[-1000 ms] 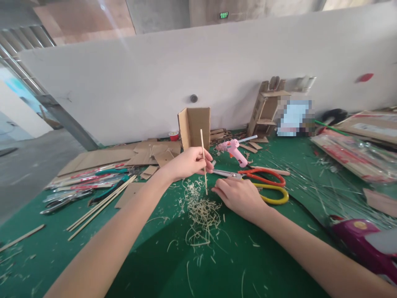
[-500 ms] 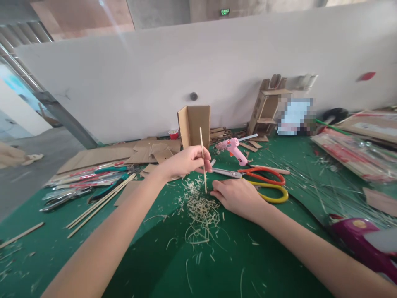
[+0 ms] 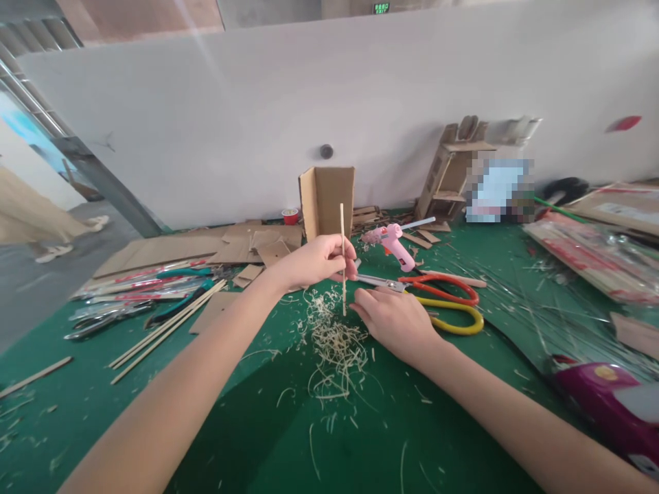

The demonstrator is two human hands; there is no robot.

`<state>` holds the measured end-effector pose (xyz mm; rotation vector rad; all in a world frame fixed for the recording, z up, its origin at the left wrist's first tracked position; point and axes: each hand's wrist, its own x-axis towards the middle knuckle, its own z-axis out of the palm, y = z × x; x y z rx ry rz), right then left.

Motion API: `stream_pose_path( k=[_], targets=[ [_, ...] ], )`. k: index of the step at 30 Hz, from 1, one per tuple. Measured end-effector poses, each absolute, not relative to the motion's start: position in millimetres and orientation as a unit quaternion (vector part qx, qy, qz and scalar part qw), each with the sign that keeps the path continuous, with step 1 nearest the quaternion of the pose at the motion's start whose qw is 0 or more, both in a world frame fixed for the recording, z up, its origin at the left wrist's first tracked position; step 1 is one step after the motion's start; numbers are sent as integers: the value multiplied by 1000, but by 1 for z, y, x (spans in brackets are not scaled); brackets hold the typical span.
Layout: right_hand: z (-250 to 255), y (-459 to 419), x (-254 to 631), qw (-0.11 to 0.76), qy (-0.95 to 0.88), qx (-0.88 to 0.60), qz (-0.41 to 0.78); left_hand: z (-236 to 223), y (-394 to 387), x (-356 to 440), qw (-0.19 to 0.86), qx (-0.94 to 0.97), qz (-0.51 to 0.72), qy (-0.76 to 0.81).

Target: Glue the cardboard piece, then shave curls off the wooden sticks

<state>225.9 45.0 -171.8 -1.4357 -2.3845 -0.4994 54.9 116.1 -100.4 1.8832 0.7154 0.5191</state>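
A thin wooden stick (image 3: 342, 223) stands nearly upright, pinched between the fingers of my left hand (image 3: 322, 261). Close to its lower end is my right hand (image 3: 395, 321), fingers curled; whatever they may hold is hidden. I cannot tell whether those fingers touch the stick. Curly wood shavings (image 3: 334, 343) lie heaped below both hands. Just behind my right hand rest scissors (image 3: 458, 289) with one orange and one yellow handle loop. Further back is a pink glue gun (image 3: 395, 243) with a glue stick in its rear.
A folded cardboard piece (image 3: 333, 199) stands near the wall, with flat cardboard (image 3: 169, 250) to its left. Several sticks (image 3: 165, 333) and pliers (image 3: 178, 309) lie left. On the right are a purple tool (image 3: 592, 391) and plastic-wrapped packs (image 3: 581, 261). A person's legs (image 3: 36, 213) show far left.
My left hand and the stick have shifted slightly right in view, and the stick looks more upright. The view has tilted a little. At far left, the person's legs have come further into view.
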Motion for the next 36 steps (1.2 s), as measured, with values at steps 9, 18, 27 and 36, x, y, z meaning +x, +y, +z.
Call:
stream_pose_path(
  k=[9,18,27,36],
  targets=[
    [-163,46,227,80,-842,-528,-80,-97,114,56,504,789,196,293],
    [-167,42,231,120,-845,-515,-80,-96,116,56,502,783,203,304],
    [-175,46,232,187,-832,-513,-104,-101,119,59,508,755,237,342],
    [-175,45,232,216,-831,-503,-96,-101,122,55,500,766,229,333]
  ],
)
